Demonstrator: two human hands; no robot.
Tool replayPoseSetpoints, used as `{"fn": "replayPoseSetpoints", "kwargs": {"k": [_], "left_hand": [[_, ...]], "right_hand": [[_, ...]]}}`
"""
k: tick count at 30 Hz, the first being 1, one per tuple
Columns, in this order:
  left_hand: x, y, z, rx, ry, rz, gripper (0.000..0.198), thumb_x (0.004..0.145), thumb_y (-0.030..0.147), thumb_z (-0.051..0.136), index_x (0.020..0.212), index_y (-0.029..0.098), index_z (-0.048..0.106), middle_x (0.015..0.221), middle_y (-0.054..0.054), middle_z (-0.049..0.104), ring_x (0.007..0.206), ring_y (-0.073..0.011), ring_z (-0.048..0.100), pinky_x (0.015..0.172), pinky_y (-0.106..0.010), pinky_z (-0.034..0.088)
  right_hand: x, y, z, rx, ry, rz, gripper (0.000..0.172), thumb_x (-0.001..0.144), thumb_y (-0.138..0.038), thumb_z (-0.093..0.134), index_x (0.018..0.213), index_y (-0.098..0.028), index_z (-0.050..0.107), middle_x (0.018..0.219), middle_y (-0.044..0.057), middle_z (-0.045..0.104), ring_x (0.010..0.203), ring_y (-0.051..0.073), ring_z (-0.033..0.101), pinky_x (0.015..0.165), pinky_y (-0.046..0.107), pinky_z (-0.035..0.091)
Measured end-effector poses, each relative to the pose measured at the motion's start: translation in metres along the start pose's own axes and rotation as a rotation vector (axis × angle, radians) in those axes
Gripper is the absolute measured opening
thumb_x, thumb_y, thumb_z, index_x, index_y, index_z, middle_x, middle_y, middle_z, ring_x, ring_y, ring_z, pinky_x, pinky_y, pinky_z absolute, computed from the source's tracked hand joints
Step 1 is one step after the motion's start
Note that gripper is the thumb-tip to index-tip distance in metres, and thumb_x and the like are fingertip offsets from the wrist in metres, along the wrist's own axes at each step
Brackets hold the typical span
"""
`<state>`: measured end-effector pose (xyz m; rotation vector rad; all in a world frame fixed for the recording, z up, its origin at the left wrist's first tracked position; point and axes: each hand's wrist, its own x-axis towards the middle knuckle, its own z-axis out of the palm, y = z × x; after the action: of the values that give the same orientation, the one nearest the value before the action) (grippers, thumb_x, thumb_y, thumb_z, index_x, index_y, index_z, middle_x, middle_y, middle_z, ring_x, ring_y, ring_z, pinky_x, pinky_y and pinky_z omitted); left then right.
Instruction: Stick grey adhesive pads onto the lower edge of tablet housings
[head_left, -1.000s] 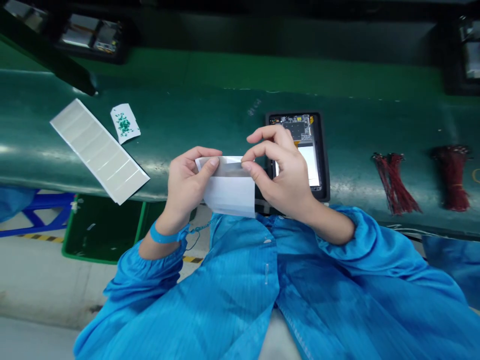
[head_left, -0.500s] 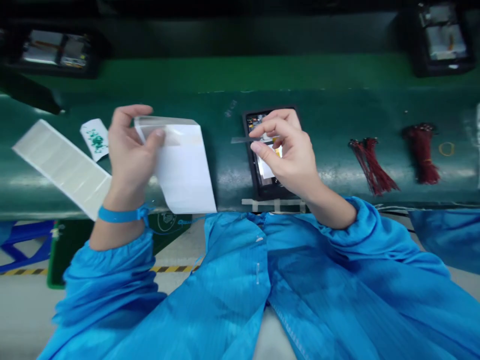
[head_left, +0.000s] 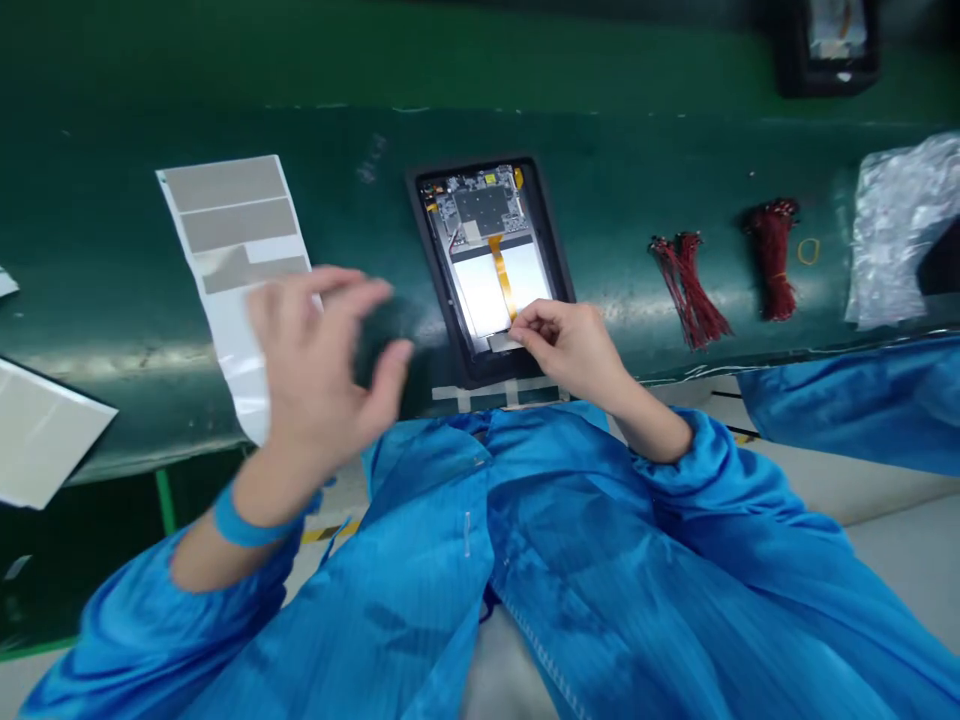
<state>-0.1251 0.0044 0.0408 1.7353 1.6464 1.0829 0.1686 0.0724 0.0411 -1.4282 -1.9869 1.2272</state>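
Observation:
An opened tablet (head_left: 484, 285) lies in a black tray, its circuit board (head_left: 481, 208), silvery battery area and orange ribbon cable (head_left: 501, 275) exposed. My right hand (head_left: 570, 345) pinches the end of a small grey tape strip (head_left: 501, 342) at the tablet's lower edge, below the ribbon cable. My left hand (head_left: 322, 365), slightly blurred, hovers with fingers apart and nothing in them. Beneath and behind it is a white backing sheet (head_left: 247, 320) with grey tape strips on its upper part; the hand covers some of its right side.
To the right lie two bundles of dark red wires (head_left: 690, 290), a yellow rubber band (head_left: 808, 251) and clear plastic bags (head_left: 889, 235). Another tray with a device (head_left: 832, 50) stands at the back right. A second label sheet (head_left: 45, 430) overhangs the table's front edge at left.
My left hand has let go of the backing sheet, which now lies flat on the table. My right hand has brought the tape strip down to the tablet's lower edge. The view has shifted.

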Motion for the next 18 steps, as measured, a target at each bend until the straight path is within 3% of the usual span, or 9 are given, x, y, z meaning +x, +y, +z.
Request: {"fn": "replayPoseSetpoints", "kwargs": {"k": [3, 5, 13, 18], "left_hand": [[-0.017, 0.022, 0.044, 0.241, -0.069, 0.227, 0.034, 0.094, 0.035, 0.073, 0.126, 0.024, 0.074, 0.143, -0.016, 0.065, 0.137, -0.0438, 0.053, 0.12, -0.066, 0.038], [-0.023, 0.023, 0.058, 0.26, -0.085, 0.253, 0.032, 0.098, 0.033, 0.067, 0.128, 0.023, 0.073, 0.145, -0.017, 0.065, 0.137, -0.0431, 0.052, 0.116, -0.064, 0.042], [-0.023, 0.018, 0.072, 0.308, -0.133, 0.314, 0.033, 0.101, 0.03, 0.062, 0.129, 0.019, 0.074, 0.145, -0.021, 0.064, 0.135, -0.0434, 0.053, 0.113, -0.064, 0.043], [-0.021, 0.02, 0.082, 0.324, -0.185, 0.301, 0.038, 0.103, 0.031, 0.06, 0.137, 0.025, 0.075, 0.151, -0.019, 0.062, 0.14, -0.044, 0.05, 0.115, -0.066, 0.039]], "right_hand": [[0.005, -0.002, 0.001, -0.07, -0.02, -0.023, 0.014, 0.095, -0.023, 0.067, 0.085, -0.016, 0.073, 0.07, -0.001, 0.068, 0.063, 0.01, 0.053, 0.069, 0.029, 0.039], [0.007, -0.003, 0.0, -0.102, -0.029, -0.025, 0.013, 0.095, -0.021, 0.067, 0.084, -0.016, 0.074, 0.07, -0.001, 0.068, 0.063, 0.011, 0.053, 0.07, 0.029, 0.039], [0.01, -0.005, 0.0, -0.139, -0.05, -0.009, 0.013, 0.092, -0.015, 0.065, 0.083, -0.016, 0.074, 0.068, -0.002, 0.068, 0.062, 0.01, 0.054, 0.068, 0.028, 0.039], [0.011, -0.007, 0.0, -0.163, -0.057, -0.005, 0.013, 0.091, -0.014, 0.063, 0.081, -0.017, 0.072, 0.067, -0.002, 0.068, 0.061, 0.01, 0.054, 0.068, 0.027, 0.04]]}}
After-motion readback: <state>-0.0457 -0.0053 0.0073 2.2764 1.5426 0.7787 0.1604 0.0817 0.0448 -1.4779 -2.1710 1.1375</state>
